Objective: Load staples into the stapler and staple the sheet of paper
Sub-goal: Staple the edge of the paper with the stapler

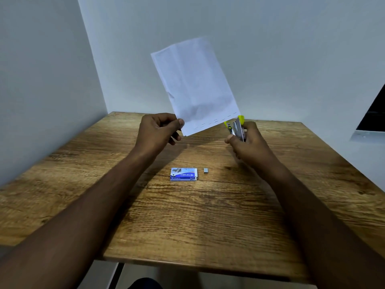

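Observation:
A white sheet of paper (194,84) is held upright above the table, tilted to the left, with a row of several staples along its lower edge. My left hand (159,130) pinches its lower left corner. My right hand (246,142) grips a small yellow and silver stapler (236,127), whose jaws point up just beside the paper's lower right corner. On the table below lie a blue and white staple box (183,174) and, just to its right, a small grey strip of staples (206,170).
The wooden table (208,215) fills the lower view and stands in a corner between pale walls. A dark window with a white sill (368,134) is at the right edge.

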